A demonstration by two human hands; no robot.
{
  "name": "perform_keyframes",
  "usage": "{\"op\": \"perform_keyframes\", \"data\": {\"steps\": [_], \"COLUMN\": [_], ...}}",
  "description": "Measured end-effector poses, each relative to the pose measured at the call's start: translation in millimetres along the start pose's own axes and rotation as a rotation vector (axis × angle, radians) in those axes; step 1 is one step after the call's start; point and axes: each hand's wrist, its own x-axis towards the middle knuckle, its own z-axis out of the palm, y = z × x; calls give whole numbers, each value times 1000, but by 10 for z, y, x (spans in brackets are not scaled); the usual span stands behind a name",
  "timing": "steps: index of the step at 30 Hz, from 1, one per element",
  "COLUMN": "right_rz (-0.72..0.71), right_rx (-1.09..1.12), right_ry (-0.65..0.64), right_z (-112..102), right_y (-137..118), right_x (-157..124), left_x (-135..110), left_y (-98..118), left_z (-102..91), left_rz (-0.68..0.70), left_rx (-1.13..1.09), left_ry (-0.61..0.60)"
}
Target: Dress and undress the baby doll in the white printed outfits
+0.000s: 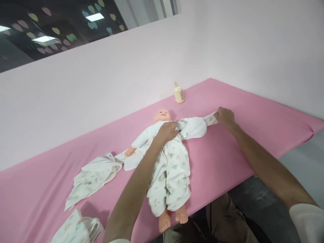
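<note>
A baby doll (pixel 162 115) lies on its back on the pink-covered table, its head toward the wall. It wears patterned trousers (pixel 176 165) and a white baby shirt (pixel 194 127), open and spread to the right. My right hand (pixel 225 118) is closed on the narrow sleeve end of that shirt, stretching it sideways. Across the doll's chest lies my left hand (pixel 167 131), its fingers curled in at the shirt's front edge. One doll arm (pixel 130 151) shows out of the left cuff; the other is hidden. Both bare feet (pixel 181 214) point toward me.
A pump bottle (pixel 179 94) of pale liquid stands near the wall. Left of the doll lies a crumpled patterned cloth (pixel 96 173), with another bundled cloth (pixel 78 227) nearer me. The pink cover (pixel 215 162) ends at the front edge, above my legs.
</note>
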Motion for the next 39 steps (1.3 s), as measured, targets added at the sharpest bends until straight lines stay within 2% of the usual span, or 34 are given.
{"op": "perform_keyframes", "data": {"steps": [3,5,8,12,15,17,24,30,36,39], "right_rz": [108,131,71,-79,-162,-182,-287,-210,-84,-35], "right_rx": [19,29,-19,-17,139,217,398,367,380,416], "right_ry": [32,3,-15,82,-63,-155,-231,-168,-162,-176], "right_z": [4,42,105,148,186,223,307,255,122,81], "right_y": [171,185,63,-237,-440,-518,-505,-538,-464,-397], "right_x": [88,74,-24,-173,-239,-251,-179,-231,-233,-202], "left_x": [-3,13,84,273,417,483,551,525,512,493], "left_y": [24,71,194,375,427,414,361,404,309,263], "left_z": [-9,-12,30,157,234,269,332,257,225,171], "left_rz": [-21,-18,-17,56,148,162,151,209,229,258], "left_rx": [36,94,239,315,276,255,231,156,-39,-151], "left_ry": [-20,-37,-36,15,-5,-10,-14,7,37,13]}}
